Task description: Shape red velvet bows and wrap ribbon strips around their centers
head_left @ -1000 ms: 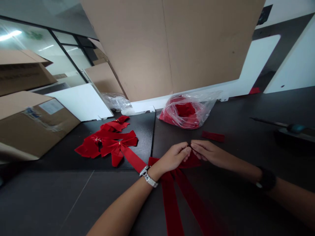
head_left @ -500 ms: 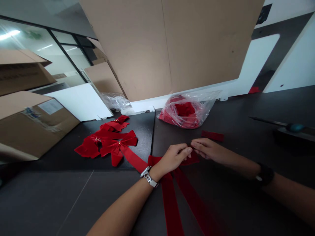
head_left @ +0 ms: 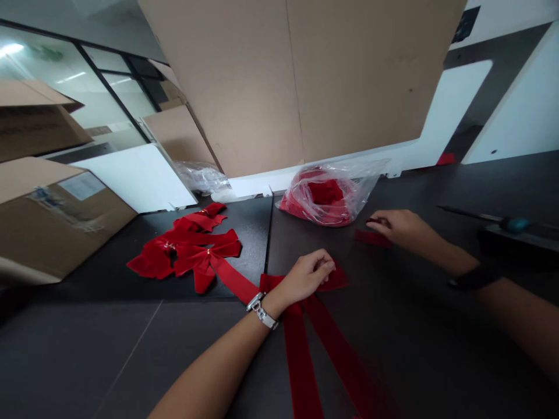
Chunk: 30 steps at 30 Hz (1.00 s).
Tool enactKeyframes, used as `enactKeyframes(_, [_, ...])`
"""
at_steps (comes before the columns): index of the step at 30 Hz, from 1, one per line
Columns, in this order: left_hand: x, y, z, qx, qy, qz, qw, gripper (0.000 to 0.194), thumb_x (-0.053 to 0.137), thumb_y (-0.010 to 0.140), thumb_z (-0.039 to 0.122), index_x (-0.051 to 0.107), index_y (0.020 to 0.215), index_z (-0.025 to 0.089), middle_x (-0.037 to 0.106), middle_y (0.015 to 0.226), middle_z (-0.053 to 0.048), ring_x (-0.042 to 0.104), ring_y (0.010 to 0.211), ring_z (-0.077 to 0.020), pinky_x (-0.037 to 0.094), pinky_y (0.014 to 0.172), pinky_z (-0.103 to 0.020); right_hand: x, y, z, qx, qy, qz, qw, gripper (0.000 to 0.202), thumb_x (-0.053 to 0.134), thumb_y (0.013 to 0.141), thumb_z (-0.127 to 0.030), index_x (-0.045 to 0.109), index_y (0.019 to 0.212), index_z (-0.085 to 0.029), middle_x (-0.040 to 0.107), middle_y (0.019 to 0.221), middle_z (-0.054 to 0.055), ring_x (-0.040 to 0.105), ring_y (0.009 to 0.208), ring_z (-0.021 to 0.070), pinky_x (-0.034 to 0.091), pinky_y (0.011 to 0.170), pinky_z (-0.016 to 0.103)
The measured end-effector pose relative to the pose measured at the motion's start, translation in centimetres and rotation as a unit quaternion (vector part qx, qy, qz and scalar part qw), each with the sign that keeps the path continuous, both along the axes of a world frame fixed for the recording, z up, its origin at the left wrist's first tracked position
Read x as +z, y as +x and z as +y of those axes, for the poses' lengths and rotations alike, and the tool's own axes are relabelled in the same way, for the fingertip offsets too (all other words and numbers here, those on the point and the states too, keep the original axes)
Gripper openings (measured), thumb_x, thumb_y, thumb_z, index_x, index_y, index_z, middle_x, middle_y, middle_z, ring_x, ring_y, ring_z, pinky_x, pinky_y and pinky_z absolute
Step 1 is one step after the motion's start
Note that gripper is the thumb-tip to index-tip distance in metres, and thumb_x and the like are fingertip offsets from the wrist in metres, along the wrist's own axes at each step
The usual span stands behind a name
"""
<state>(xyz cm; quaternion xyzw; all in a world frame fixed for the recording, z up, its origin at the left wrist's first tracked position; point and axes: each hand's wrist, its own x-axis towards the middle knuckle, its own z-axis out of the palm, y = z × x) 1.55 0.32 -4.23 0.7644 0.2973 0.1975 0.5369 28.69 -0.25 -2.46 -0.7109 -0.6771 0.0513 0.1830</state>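
Observation:
My left hand [head_left: 308, 274] rests at the centre of the table with its fingers curled closed on a folded red velvet ribbon [head_left: 336, 279]. The exact grip is hidden by the fingers. From under this hand two long ribbon tails [head_left: 301, 364] run toward me. My right hand [head_left: 395, 226] is apart from it, farther right, its fingertips pinched on a small dark red strip. Just below those fingertips a short red velvet piece [head_left: 371, 238] lies on the table. Finished-looking red bows [head_left: 187, 250] with gold ties lie in a pile on the left.
Behind my hands sits a clear plastic bag [head_left: 323, 198] of red ribbon. A large cardboard panel [head_left: 297, 87] stands at the back. A cardboard box [head_left: 65, 221] is at the left, and a dark tool with a teal part [head_left: 515, 225] lies at the right.
My right hand has moved away from my left, to the right and farther back, over the short red piece. My left hand has stayed on the ribbon.

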Motion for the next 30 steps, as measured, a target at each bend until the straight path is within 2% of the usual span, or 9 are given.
enactKeyframes(4, [0.1, 0.0, 0.0, -0.004, 0.011, 0.012, 1.0, 0.024, 0.044, 0.09, 0.034, 0.051, 0.085, 0.011, 0.052, 0.071, 0.001, 0.048, 0.064, -0.0028, 0.038, 0.061, -0.014, -1.0, 1.4, 0.5, -0.008, -0.01, -0.026, 1.0, 0.035, 0.047, 0.08, -0.025, 0.067, 0.108, -0.016, 0.069, 0.094, 0.01, 0.062, 0.084, 0.0242, 0.044, 0.074, 0.033])
enactKeyframes(6, [0.1, 0.0, -0.1, -0.006, 0.012, 0.016, 1.0, 0.023, 0.044, 0.09, 0.033, 0.051, 0.085, 0.011, 0.052, 0.071, 0.001, 0.048, 0.064, -0.0028, 0.038, 0.062, -0.014, -1.2, 1.7, 0.7, -0.014, 0.002, -0.026, 1.0, 0.051, 0.047, 0.077, -0.018, 0.057, 0.127, -0.013, 0.067, 0.1, 0.011, 0.062, 0.089, 0.0246, 0.046, 0.077, 0.033])
enactKeyframes(8, [0.1, 0.0, -0.1, -0.007, 0.011, 0.017, 1.0, 0.023, 0.044, 0.089, 0.032, 0.051, 0.085, 0.011, 0.052, 0.071, 0.001, 0.048, 0.064, -0.0028, 0.038, 0.062, -0.014, -1.2, 1.8, 0.7, -0.021, 0.013, -0.02, 1.0, 0.058, 0.048, 0.075, -0.015, 0.049, 0.133, -0.012, 0.066, 0.099, 0.012, 0.062, 0.088, 0.0239, 0.046, 0.076, 0.033])
enactKeyframes(12, [0.1, 0.0, -0.1, -0.009, 0.009, 0.015, 1.0, 0.024, 0.043, 0.09, 0.033, 0.051, 0.086, 0.011, 0.052, 0.072, 0.0, 0.048, 0.065, -0.0028, 0.039, 0.063, -0.014, -1.2, 1.2, 0.6, 0.017, -0.03, 0.017, 0.999, 0.029, 0.05, 0.082, -0.032, 0.066, 0.101, -0.015, 0.066, 0.081, 0.009, 0.061, 0.072, 0.021, 0.045, 0.066, 0.031])
enactKeyframes(14, [0.0, 0.1, -0.1, -0.01, 0.01, 0.016, 1.0, 0.025, 0.042, 0.09, 0.033, 0.051, 0.087, 0.011, 0.053, 0.072, 0.0, 0.049, 0.065, -0.0029, 0.039, 0.063, -0.015, -1.7, 0.9, 0.6, 0.065, -0.03, 0.022, 0.997, 0.031, 0.054, 0.081, -0.043, 0.067, 0.089, -0.016, 0.066, 0.081, 0.01, 0.061, 0.073, 0.0223, 0.046, 0.067, 0.033])
enactKeyframes(18, [0.1, 0.1, -0.1, -0.01, 0.013, 0.019, 1.0, 0.025, 0.042, 0.09, 0.033, 0.051, 0.087, 0.011, 0.053, 0.073, 0.0, 0.049, 0.065, -0.0032, 0.039, 0.063, -0.015, -3.2, 0.5, 0.6, 0.117, 0.027, -0.011, 0.993, 0.03, 0.059, 0.076, -0.042, 0.069, 0.091, -0.018, 0.065, 0.092, 0.012, 0.06, 0.085, 0.0255, 0.046, 0.077, 0.037])
enactKeyframes(22, [0.2, 0.1, -0.1, -0.011, 0.009, 0.026, 1.0, 0.024, 0.043, 0.09, 0.033, 0.051, 0.088, 0.011, 0.053, 0.073, 0.0, 0.049, 0.065, -0.0036, 0.038, 0.063, -0.015, -2.8, -0.2, 0.4, 0.104, 0.0, 0.003, 0.995, 0.023, 0.057, 0.073, -0.035, 0.069, 0.086, -0.019, 0.064, 0.079, 0.009, 0.058, 0.072, 0.0215, 0.044, 0.069, 0.034])
enactKeyframes(26, [0.2, 0.1, -0.1, -0.005, 0.005, 0.028, 1.0, 0.025, 0.044, 0.089, 0.035, 0.052, 0.088, 0.011, 0.053, 0.074, 0.0, 0.048, 0.066, -0.0037, 0.037, 0.063, -0.016, -1.0, -2.1, -0.4, 0.095, -0.024, 0.152, 0.984, 0.02, 0.055, 0.072, -0.036, 0.063, 0.073, -0.018, 0.062, 0.067, 0.005, 0.055, 0.062, 0.0178, 0.041, 0.06, 0.031])
enactKeyframes(30, [0.1, 0.2, -0.1, 0.023, -0.003, 0.005, 1.0, 0.031, 0.048, 0.087, 0.042, 0.051, 0.093, 0.012, 0.051, 0.078, 0.0, 0.045, 0.066, -0.0036, 0.036, 0.063, -0.016, 0.5, -5.1, -1.5, 0.141, -0.094, 0.344, 0.924, 0.037, 0.057, 0.072, -0.05, 0.059, 0.087, -0.016, 0.065, 0.078, 0.006, 0.061, 0.07, 0.0171, 0.047, 0.064, 0.03])
